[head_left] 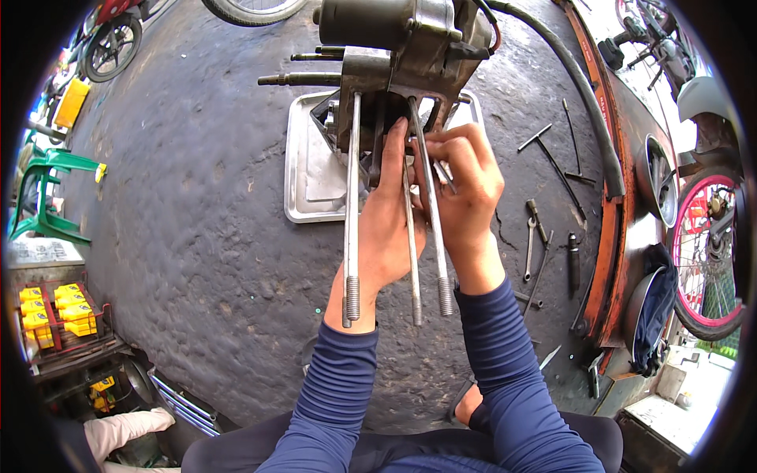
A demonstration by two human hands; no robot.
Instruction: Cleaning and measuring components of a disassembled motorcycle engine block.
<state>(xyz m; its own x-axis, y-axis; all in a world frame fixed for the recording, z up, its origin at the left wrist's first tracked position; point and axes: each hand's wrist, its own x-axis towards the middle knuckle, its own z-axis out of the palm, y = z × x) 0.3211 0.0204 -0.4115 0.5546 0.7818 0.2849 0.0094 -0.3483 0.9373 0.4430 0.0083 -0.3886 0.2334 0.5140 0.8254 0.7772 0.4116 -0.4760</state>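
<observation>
An engine block (404, 39) with long threaded studs (352, 213) pointing toward me sits over a metal tray (303, 197). My left hand (382, 229) reaches between the studs, index finger stretched into the dark opening; its other fingers are largely hidden. My right hand (469, 197) is beside it on the right, fingers bent and pinched at the opening near a stud, on something I cannot make out.
T-handle wrenches (552, 158), a combination wrench (529, 252) and other tools lie right of the tray, beside an orange metal edge (611, 292) and bowls (657, 180). Left are a green plastic chair (59, 158) and yellow bottles (75, 311). A person's sleeve (118, 433) shows lower left.
</observation>
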